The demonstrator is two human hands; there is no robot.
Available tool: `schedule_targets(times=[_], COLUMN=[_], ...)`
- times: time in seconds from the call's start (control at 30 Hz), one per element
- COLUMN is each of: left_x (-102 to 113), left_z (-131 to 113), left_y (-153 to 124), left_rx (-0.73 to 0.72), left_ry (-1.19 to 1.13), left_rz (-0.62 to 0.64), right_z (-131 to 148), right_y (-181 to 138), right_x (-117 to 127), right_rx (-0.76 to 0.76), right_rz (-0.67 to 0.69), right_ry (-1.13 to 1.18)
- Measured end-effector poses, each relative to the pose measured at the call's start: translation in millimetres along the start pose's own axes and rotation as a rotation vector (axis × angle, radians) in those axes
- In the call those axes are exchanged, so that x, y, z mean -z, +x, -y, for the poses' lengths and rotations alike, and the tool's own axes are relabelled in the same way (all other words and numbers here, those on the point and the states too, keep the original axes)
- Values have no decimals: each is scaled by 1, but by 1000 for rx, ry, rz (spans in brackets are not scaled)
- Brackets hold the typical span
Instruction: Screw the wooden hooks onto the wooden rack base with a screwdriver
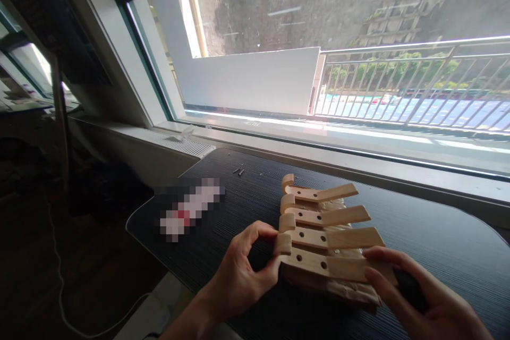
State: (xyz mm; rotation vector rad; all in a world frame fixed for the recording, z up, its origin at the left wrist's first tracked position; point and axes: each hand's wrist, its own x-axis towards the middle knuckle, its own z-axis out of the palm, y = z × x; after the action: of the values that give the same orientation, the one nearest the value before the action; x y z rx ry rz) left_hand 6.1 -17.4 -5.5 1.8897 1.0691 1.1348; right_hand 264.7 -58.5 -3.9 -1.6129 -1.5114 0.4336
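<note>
On a black table (438, 223), left hand (243, 271) pinches the curled end of the nearest wooden hook (314, 261); right hand (422, 297) closes over its flat end.

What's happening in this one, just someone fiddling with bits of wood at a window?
A person sits at a dark table by a window, with four wooden hooks lying side by side on brown paper. The left hand pinches the curled end of the nearest hook, and the right hand grips its flat end. The other three hooks lie untouched. A few small screws lie farther back on the table.
</note>
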Motion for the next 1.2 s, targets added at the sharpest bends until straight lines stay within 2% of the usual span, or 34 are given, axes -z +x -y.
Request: schedule_targets(times=[0.07, 0.2, 0.3, 0.4, 0.53, 0.77, 0.93, 1.2], left_x=[-3, -10, -15, -15, -12, -14, -17, -15], left_z=[-1, 1, 5, 6, -5, -28, -23, -19], left_y=[-3, -14, -23, -29, -29, -20, -14, -12], left_rx=[19, 117, 176, 163, 108, -41, -78, -114], left_ry=[-37, -109, -100, -80, -56, -25, 4, 54], left_rz=[-2, 0, -15, -38, -90, -77, -74, -17], right_z=[6, 29, 40, 42, 40, 36, 27, 20], right_y=[1, -3, -4, -6, -12, -11, -5, -3], right_x=[1, 5, 23, 44, 54, 38, 27, 22], right_rx=[-62, -177, -318, -394, -365, -250, -198, -160], right_rz=[24, -15, 14, -35, -59, 21, 114, 68], right_ry=[10, 156, 264, 317, 264, 274, 225, 150])
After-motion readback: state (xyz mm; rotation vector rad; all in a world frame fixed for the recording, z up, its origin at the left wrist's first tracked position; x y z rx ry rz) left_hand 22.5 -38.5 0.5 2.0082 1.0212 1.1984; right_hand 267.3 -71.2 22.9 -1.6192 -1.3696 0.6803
